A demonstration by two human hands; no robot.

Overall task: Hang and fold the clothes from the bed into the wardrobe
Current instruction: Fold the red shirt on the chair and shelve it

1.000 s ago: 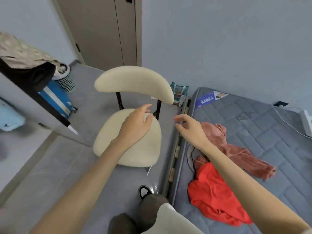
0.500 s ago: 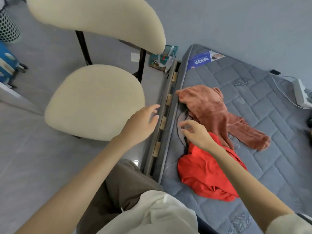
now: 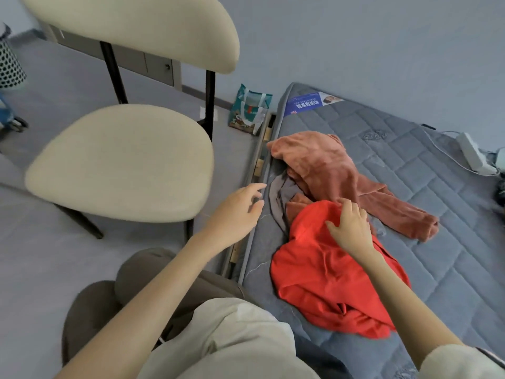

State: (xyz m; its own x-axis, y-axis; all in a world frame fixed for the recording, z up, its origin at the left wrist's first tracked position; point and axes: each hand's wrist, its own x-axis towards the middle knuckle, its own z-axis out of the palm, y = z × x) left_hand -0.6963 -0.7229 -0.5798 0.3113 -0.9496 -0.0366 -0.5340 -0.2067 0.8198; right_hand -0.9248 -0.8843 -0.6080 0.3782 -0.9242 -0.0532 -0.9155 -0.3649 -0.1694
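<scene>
Blue-grey walls and a smooth grey floor frame a low bed, seen from the head camera. Its mattress [image 3: 426, 203] is grey, quilted in stitched rectangles, with a blue printed label [image 3: 308, 102] at the far corner. Wooden slats of the bed frame [image 3: 259, 165] show along its left edge.

Three garments lie bunched near that edge:
- a smooth, thin red garment [image 3: 328, 285], crumpled nearest the person
- a fuzzy rust-pink garment [image 3: 322, 165] beyond it, one long sleeve trailing to the right
- a thin grey garment [image 3: 278, 198] partly tucked beneath both

The right hand [image 3: 351, 228] rests on top of the red garment with fingers spread and lightly bent; no pinch of the cloth is visible. The left hand [image 3: 237, 212] hovers over the bed's edge, fingers loose and holding nothing, well apart from the right.

A chair [image 3: 123, 165] with a rounded cream seat, curved cream backrest and thin black legs stands on the floor to the left. A teal printed bag [image 3: 250, 110] leans by the bed corner, and a white power strip [image 3: 474, 154] lies on the mattress at far right.
</scene>
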